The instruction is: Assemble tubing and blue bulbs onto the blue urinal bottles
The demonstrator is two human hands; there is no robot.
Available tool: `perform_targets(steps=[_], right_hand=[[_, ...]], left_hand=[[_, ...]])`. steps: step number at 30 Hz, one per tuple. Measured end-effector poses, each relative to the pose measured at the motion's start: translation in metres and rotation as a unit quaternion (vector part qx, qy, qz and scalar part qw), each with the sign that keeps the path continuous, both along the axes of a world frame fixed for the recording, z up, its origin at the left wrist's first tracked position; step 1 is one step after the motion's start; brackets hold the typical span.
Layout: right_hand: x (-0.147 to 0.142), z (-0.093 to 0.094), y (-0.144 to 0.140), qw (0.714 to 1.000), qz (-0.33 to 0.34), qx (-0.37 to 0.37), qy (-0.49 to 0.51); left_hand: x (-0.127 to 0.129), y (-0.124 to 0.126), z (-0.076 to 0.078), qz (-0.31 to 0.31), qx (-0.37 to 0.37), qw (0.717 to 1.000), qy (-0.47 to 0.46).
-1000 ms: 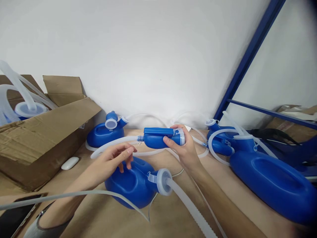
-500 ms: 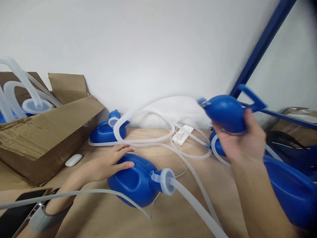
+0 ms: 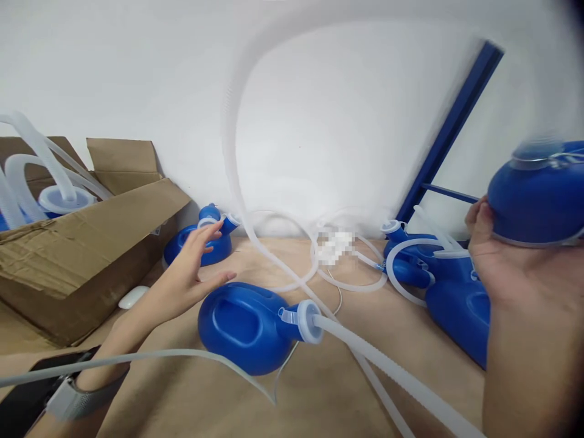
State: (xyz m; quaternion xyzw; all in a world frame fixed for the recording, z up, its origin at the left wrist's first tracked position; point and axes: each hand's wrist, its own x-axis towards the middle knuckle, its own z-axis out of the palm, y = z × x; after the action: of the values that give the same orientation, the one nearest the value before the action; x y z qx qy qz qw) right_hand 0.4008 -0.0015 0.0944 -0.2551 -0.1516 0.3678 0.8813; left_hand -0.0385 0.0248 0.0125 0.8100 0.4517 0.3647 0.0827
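A plain white wall [image 3: 137, 61] rises behind the light wooden worktop [image 3: 319, 389]. A blue metal shelf post [image 3: 449, 131] leans across the right, under soft, even light.

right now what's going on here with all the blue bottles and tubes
A person sits at a wooden table strewn with blue plastic bottles and clear hoses. The right hand grips a blue funnel piece, raised at the right, and a blurred hose arcs up across the wall. The left hand is open, fingers spread, hovering just left of a blue bottle lying on the table. More bottles lie along the wall, and a cardboard box sits at the left.
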Motion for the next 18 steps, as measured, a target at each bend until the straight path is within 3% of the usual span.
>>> perform_targets(steps=[3,7,11,14,16,18], right_hand=[[-0.01,-0.003,0.003,0.991,-0.037,0.028,-0.129],[-0.034,-0.016,0.013,0.982,0.057,0.026,-0.177],[-0.059,-0.035,0.021,0.957,0.163,-0.006,-0.239],[-0.081,-0.05,0.025,0.936,0.203,-0.04,-0.284],[-0.094,-0.058,0.026,0.925,0.212,-0.056,-0.309],[-0.104,-0.066,0.027,0.911,0.236,-0.071,-0.332]], left_hand=[[0.007,0.005,-0.016,-0.058,-0.064,0.996,0.0],[0.014,0.014,-0.027,-0.042,-0.017,0.993,-0.105],[0.006,0.013,-0.01,0.044,0.118,0.978,-0.169],[-0.006,0.002,0.012,0.062,0.21,0.957,-0.192],[-0.012,-0.008,0.025,0.061,0.184,0.961,-0.198],[-0.012,-0.019,0.033,0.068,0.095,0.971,-0.206]])
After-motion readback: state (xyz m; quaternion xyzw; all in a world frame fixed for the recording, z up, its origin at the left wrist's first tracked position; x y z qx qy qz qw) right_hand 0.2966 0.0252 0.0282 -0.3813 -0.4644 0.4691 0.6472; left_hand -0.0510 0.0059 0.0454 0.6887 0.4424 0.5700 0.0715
